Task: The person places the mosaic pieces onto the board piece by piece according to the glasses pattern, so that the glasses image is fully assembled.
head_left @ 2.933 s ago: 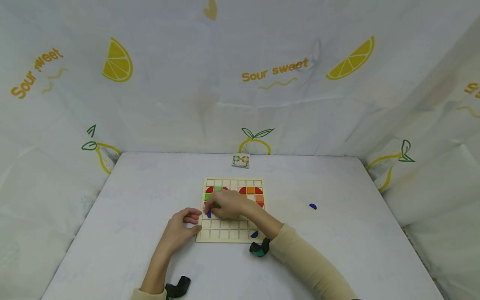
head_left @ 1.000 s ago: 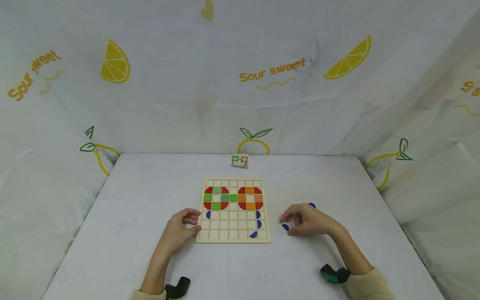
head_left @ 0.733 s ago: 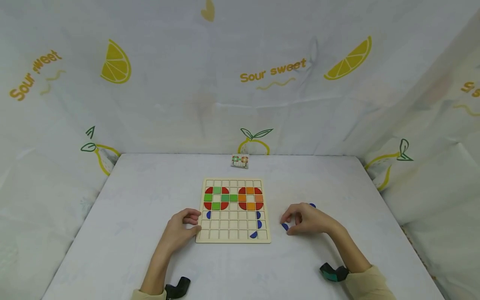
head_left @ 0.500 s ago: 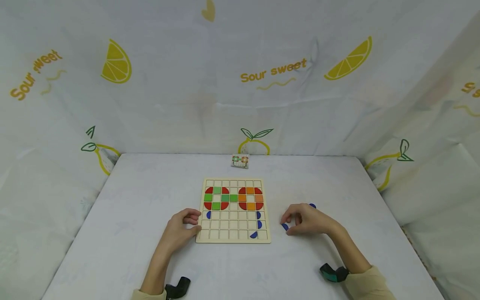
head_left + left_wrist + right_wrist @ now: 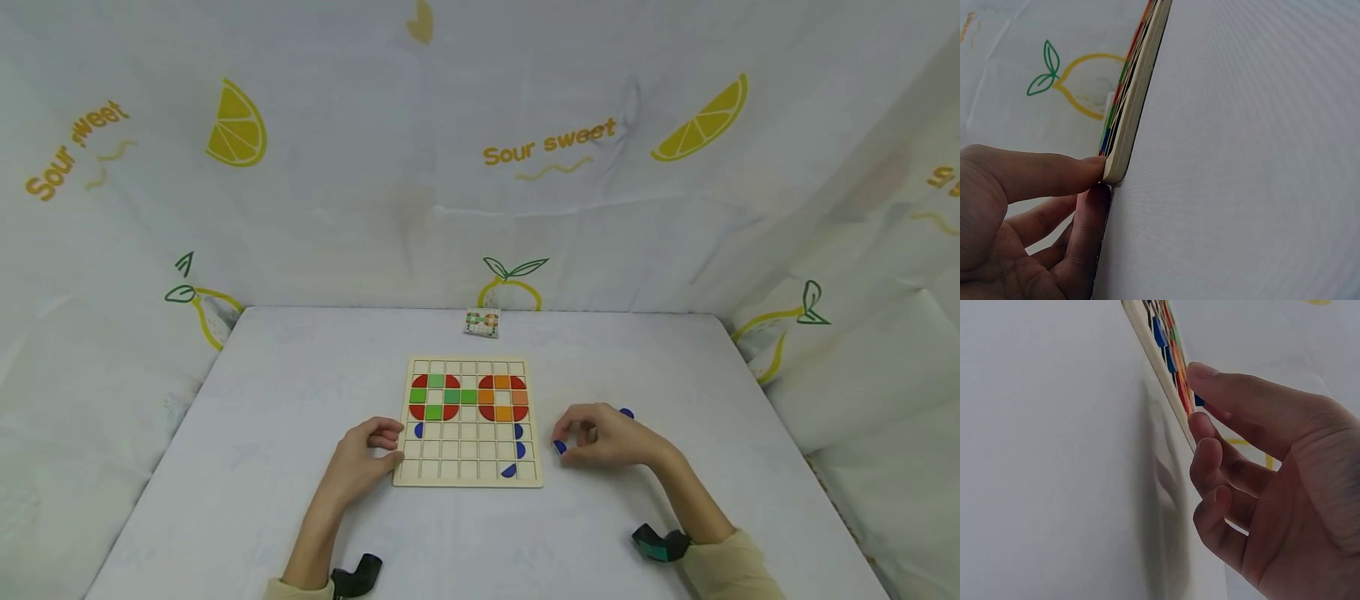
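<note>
A square wooden grid board (image 5: 468, 483) lies on the table, bearing red, green and orange pieces in two ring shapes and several blue half-round pieces below them. My left hand (image 5: 360, 462) rests at the board's left edge, thumb and fingertips touching it; in the left wrist view the thumb (image 5: 1054, 175) touches near the board's corner. Just right of the board, my right hand (image 5: 611, 435) pinches a blue half-round piece (image 5: 560, 447) between thumb and finger. That piece is mostly hidden behind the thumb in the right wrist view, as a bit of blue (image 5: 1199, 400).
Another blue half-round piece (image 5: 627, 412) lies on the table behind my right hand. A small pattern card (image 5: 482, 322) sits beyond the board at the table's back edge. White cloth (image 5: 360, 208) with lemon prints hangs behind and around the table.
My right hand left the board after a blue piece was set at its left side, took hold of another blue piece on the table, and has moved slightly left with it. The left hand stayed.
</note>
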Tool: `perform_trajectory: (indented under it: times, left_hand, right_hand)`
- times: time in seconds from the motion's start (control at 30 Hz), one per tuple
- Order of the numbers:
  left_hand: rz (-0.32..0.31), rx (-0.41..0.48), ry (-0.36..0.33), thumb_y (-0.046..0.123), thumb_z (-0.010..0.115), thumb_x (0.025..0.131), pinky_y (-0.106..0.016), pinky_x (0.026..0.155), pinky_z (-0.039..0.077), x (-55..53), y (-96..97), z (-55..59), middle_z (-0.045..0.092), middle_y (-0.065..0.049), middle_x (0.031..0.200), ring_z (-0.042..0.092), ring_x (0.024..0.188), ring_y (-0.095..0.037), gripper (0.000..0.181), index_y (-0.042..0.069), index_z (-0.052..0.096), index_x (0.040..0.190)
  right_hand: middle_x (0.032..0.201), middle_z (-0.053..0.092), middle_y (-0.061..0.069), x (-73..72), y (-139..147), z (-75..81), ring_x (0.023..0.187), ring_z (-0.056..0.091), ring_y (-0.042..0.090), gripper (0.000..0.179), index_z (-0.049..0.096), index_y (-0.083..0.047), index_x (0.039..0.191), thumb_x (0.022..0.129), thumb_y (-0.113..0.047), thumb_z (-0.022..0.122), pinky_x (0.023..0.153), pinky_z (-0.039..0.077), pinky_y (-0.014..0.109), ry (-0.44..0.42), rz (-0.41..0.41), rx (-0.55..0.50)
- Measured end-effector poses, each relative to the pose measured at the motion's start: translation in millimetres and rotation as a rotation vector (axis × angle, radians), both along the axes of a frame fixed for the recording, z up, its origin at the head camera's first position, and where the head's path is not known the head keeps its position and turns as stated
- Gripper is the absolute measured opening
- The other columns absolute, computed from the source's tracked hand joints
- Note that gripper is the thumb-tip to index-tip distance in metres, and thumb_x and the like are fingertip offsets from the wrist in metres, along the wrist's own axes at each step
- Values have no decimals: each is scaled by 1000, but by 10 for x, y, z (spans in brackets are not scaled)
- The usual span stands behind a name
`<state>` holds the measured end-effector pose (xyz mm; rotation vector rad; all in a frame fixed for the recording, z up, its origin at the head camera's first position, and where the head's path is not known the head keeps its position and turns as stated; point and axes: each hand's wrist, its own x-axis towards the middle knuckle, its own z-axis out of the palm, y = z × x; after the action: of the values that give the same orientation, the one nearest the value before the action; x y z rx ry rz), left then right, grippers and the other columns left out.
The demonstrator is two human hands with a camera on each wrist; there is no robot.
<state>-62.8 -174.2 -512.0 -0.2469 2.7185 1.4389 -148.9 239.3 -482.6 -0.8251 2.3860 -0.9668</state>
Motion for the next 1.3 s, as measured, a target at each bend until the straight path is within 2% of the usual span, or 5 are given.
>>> perform_trajectory:
  times: [0.47,0.63,0.87,1.1,1.3]
  left_hand:
    - [-1,-7,-6,3,83,88,-31,89,53,6,13,-5,73,-6,102,66,95,-16,34,5,74,121]
    - [-1,-5,-6,2,83,88,-29,88,53,8,14,-4,73,-6,103,66,95,-16,34,5,74,121]
    - [1,2,-10,2,82,88,-31,89,53,13,13,10,73,-7,103,67,96,-16,34,5,74,121]
    - [-11,1,-12,2,82,89,-34,91,53,8,1,17,73,-6,104,67,96,-16,34,6,74,121]
    - [-20,18,-18,2,83,89,-36,94,52,-4,-24,17,74,-6,105,68,97,-16,34,6,74,122]
  right_hand:
    - [106,77,1,-98,-559,186,81,65,6,25,76,-12,117,95,-20,84,74,58,23,-47,115,-54]
    - [101,74,-2,-153,-819,227,80,62,6,24,76,-11,117,95,-17,83,74,55,22,-19,181,-80]
    - [96,65,-4,-223,-1201,227,81,56,8,23,77,-11,123,100,-14,76,71,46,19,13,262,-83]
    - [109,76,2,-269,-1550,208,70,56,3,22,78,-12,123,103,-12,70,68,48,18,31,340,-73]
    - [116,78,1,-296,-1819,146,80,53,2,21,79,-13,120,105,-8,66,77,47,18,57,412,-71]
